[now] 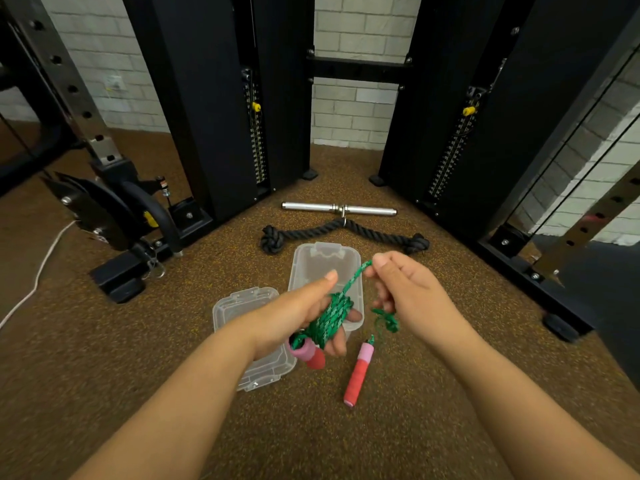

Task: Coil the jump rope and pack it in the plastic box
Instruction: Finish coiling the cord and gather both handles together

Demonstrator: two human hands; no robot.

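Observation:
Green jump rope (330, 315) is wound in several turns around the fingers of my left hand (298, 313), which is held palm up. One pink-and-red handle (310, 355) hangs just below that hand. My right hand (403, 289) pinches a stretch of the rope between thumb and fingers, pulled taut up and to the right. The loose end trails down to the second pink-and-red handle (358, 374), which hangs or rests near the floor. Under my hands lie the clear plastic box (325, 258) and its clear lid (239, 306), both on the floor.
A black thick rope attachment (343, 232) and a metal bar (339, 208) lie on the brown speckled floor beyond the box. Black weight-stack columns (221, 116) stand left and right. A machine base (117, 278) sits at left, with a white cord (31, 289) beside it.

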